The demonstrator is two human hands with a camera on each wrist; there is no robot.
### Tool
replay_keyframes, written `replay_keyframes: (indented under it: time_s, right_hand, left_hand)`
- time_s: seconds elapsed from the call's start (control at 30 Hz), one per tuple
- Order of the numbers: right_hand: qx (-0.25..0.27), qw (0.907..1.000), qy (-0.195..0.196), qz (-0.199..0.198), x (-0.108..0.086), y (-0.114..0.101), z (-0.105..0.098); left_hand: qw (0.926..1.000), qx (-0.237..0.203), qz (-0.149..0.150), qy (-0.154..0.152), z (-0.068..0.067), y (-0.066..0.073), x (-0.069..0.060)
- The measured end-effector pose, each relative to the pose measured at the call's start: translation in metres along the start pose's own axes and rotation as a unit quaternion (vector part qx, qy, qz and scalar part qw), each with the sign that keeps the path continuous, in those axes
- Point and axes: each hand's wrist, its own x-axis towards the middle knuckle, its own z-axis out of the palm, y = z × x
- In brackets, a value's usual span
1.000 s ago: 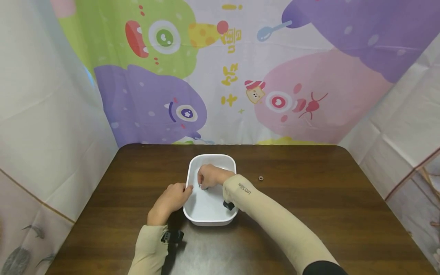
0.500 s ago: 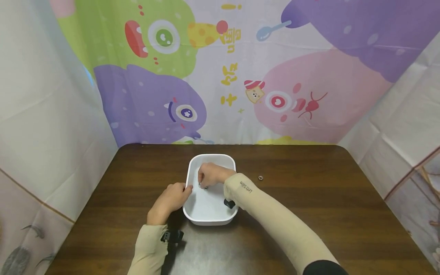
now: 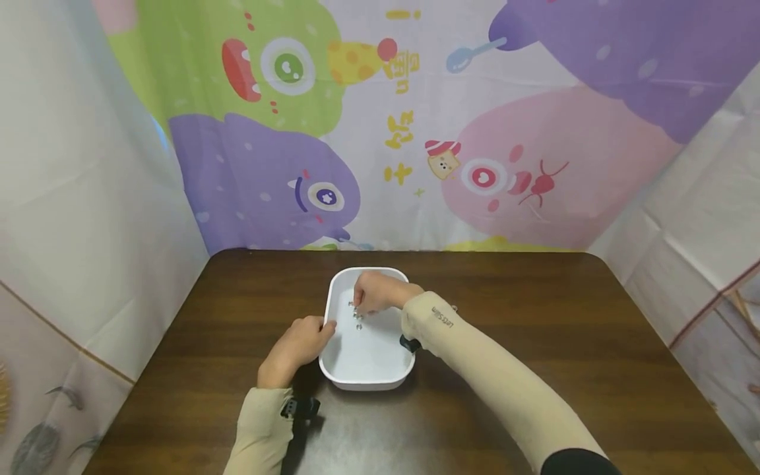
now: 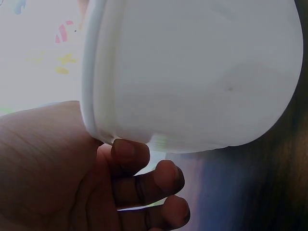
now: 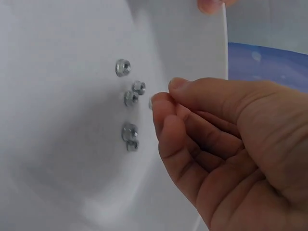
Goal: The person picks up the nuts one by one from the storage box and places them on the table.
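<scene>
A: Over to the left hand! Gripping the tray by its rim, thumb hooked over the edge.

B: And from the left wrist? Revealed down there: the outer wall, with fingers curled beside it, tucked out of the head view.

A: Inside the tray, now to the right hand! Reaching in over the far half, back of the hand upward.

B: Better from the right wrist: fingers bent inward, thumb close against forefinger. Holding anything? Can't tell! At the fingertips, a sliver of metal, either pinched or lying behind.

A: And just beyond those fingertips, nuts! Five of them, one apart, then two close pairs, all on the tray floor.

B: Mere glints from the head, on the left-hand side of the right hand. Only there, too: past the right sleeve, a speck, too small to name.
</scene>
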Motion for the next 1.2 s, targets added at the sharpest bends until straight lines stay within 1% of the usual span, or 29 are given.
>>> replay_keyframes:
  time_s: [0.23,0.5,0.63,0.73,0.97,1.2]
  right_hand:
    - [-0.002,0.9999,0.010,0.002,-0.015,0.003,-0.011]
    - [0.034,0.9992,0.014,-0.015,-0.032,0.009,-0.022]
    - [0.055,0.9981,0.023,-0.017,-0.040,0.014,-0.028]
    - [0.065,0.9974,0.025,-0.020,-0.045,0.018,-0.032]
    - [0.080,0.9956,0.043,-0.022,-0.058,0.033,-0.041]
    - [0.101,0.9934,0.054,-0.009,-0.080,0.057,-0.051]
  left_hand:
    - [1.0000,0.006,0.003,0.005,0.002,0.000,0.000]
    - [0.9999,0.001,-0.013,-0.002,0.003,0.000,0.000]
    - [0.9999,-0.001,-0.016,-0.001,0.002,0.000,0.000]
    - [0.9999,-0.003,-0.013,0.001,0.002,0.000,0.000]
    - [0.9999,-0.006,-0.015,0.005,0.002,0.000,0.000]
    - [0.9998,-0.006,-0.020,0.000,0.001,0.001,-0.001]
